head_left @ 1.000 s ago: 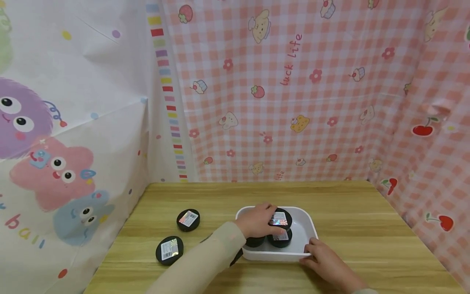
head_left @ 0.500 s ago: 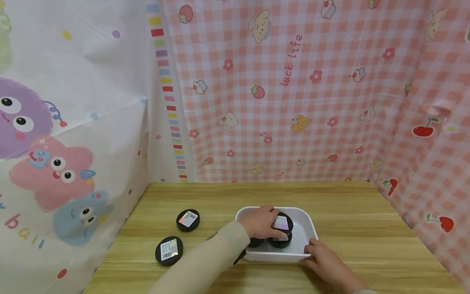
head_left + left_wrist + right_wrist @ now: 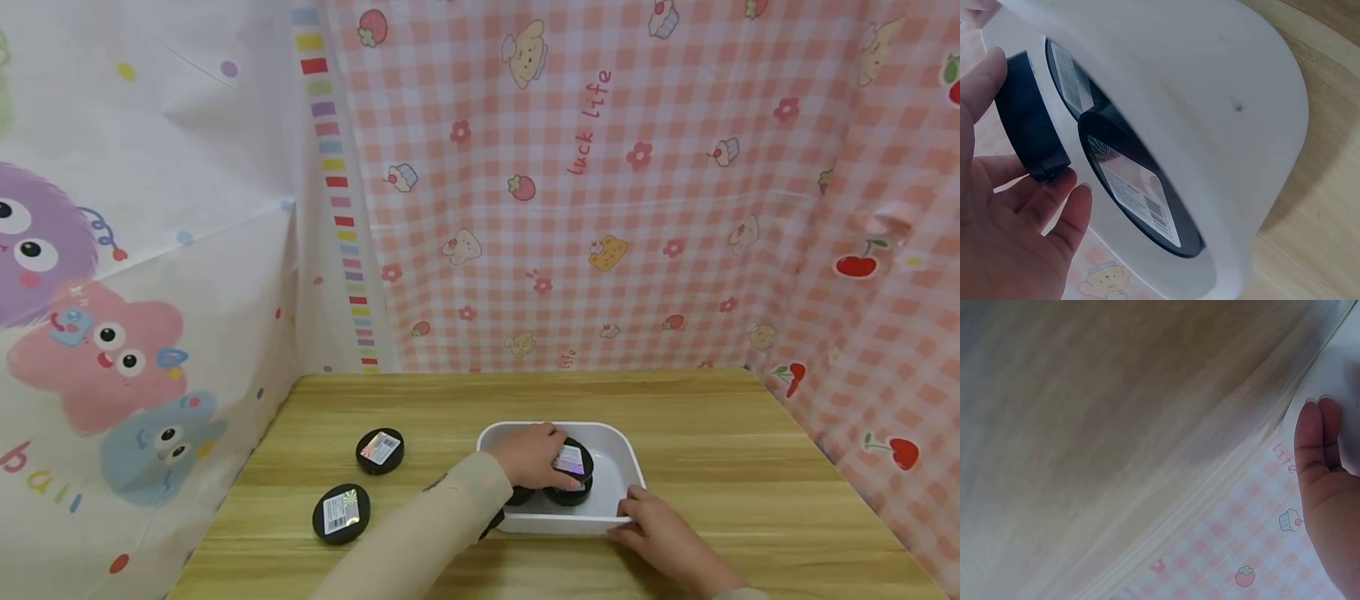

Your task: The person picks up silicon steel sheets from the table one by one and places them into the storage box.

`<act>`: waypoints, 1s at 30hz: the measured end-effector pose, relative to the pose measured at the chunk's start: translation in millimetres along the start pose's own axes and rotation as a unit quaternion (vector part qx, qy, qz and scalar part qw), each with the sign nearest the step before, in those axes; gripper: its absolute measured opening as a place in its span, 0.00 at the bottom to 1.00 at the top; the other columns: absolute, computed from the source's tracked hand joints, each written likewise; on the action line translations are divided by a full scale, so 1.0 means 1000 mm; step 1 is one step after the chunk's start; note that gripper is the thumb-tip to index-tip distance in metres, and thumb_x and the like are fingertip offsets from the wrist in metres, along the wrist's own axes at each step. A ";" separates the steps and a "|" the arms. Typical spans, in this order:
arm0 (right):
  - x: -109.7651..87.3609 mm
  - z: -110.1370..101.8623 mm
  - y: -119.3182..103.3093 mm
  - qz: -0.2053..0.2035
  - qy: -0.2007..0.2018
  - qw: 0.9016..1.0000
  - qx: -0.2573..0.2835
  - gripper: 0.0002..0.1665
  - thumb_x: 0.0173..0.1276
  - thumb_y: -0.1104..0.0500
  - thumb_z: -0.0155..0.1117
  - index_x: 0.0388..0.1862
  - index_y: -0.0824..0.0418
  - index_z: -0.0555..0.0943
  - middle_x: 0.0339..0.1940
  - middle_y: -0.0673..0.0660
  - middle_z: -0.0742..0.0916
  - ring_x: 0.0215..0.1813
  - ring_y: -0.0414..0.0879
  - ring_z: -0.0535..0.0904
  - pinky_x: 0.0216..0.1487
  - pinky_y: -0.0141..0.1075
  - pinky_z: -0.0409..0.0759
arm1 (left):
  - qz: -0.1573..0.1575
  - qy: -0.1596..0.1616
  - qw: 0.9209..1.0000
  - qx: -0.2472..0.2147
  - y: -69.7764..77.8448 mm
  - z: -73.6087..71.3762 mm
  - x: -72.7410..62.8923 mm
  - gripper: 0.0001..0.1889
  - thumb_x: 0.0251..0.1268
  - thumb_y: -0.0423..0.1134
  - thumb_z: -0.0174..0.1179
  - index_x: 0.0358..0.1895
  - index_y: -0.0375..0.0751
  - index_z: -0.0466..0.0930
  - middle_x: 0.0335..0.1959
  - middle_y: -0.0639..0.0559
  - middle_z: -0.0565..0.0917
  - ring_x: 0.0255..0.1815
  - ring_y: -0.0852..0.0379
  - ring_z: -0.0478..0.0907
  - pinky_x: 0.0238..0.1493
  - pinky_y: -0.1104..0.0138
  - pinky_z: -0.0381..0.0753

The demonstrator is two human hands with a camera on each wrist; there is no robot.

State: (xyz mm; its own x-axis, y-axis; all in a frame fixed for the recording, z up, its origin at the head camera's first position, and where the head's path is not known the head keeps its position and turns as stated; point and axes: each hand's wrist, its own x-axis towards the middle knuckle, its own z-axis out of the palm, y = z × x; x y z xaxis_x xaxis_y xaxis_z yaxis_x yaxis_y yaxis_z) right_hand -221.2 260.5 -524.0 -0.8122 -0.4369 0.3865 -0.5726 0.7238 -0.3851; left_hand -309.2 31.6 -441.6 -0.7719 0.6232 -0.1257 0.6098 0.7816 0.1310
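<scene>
My left hand (image 3: 528,457) reaches over the white tray (image 3: 618,440) and holds a flat, round black container (image 3: 1030,119) between thumb and fingers. In the head view the held container overlaps another black container (image 3: 567,495) lying in the tray. The left wrist view shows two labelled ones inside, a nearer container (image 3: 1138,187) and one (image 3: 1069,78) partly behind the tray wall. My right hand (image 3: 663,537) pinches the tray's front right corner, fingers over the rim and thumb outside.
Left of the tray, two more black containers, a farther one (image 3: 380,451) and a nearer one (image 3: 341,514), lie label up on the wooden table (image 3: 697,425). A pink checked cloth (image 3: 562,208) hangs behind, and a white printed sheet (image 3: 225,292) stands on the left.
My left hand has moved the held container slightly right and toward me, over the one below it. The right hand keeps its hold on the tray. The head view has shifted a little.
</scene>
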 end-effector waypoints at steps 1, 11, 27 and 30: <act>0.000 0.000 0.000 0.000 0.001 1.000 -0.001 0.11 0.59 0.58 0.76 0.26 0.52 0.79 0.29 0.41 0.71 0.30 0.28 0.65 0.30 0.29 0.70 | 0.002 0.001 1.000 0.004 0.001 0.000 0.000 0.42 0.60 0.69 0.64 0.70 0.45 0.71 0.66 0.51 0.77 0.64 0.58 0.77 0.66 0.67 0.74; 0.000 0.001 0.001 -0.004 -0.001 1.000 0.001 0.12 0.60 0.56 0.76 0.26 0.52 0.79 0.29 0.41 0.71 0.31 0.28 0.66 0.31 0.30 0.70 | -0.005 -0.006 1.000 0.024 0.007 0.005 0.005 0.39 0.57 0.66 0.68 0.66 0.45 0.75 0.60 0.52 0.79 0.57 0.59 0.78 0.61 0.66 0.77; -0.001 0.000 0.001 -0.006 0.001 1.000 0.002 0.12 0.60 0.56 0.76 0.26 0.53 0.79 0.30 0.42 0.72 0.31 0.29 0.66 0.30 0.30 0.70 | -0.007 -0.006 0.998 0.063 0.008 0.021 0.018 0.41 0.55 0.67 0.68 0.67 0.47 0.73 0.57 0.52 0.79 0.53 0.60 0.78 0.55 0.67 0.79; -0.001 -0.001 0.000 0.006 -0.008 1.000 0.005 0.12 0.60 0.55 0.75 0.27 0.53 0.79 0.30 0.42 0.72 0.31 0.29 0.66 0.31 0.30 0.71 | -0.010 -0.004 0.998 0.065 0.008 0.024 0.020 0.42 0.55 0.68 0.68 0.69 0.48 0.72 0.59 0.52 0.79 0.54 0.60 0.78 0.55 0.67 0.79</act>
State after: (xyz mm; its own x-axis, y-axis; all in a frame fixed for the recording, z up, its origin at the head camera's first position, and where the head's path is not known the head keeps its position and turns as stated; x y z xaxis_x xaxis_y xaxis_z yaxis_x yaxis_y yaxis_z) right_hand -220.3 261.0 -523.6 -0.8205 -0.4374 0.3680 -0.5642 0.7232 -0.3985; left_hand -315.3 50.5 -466.7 -0.7828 0.6074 -0.1356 0.6131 0.7900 -0.0009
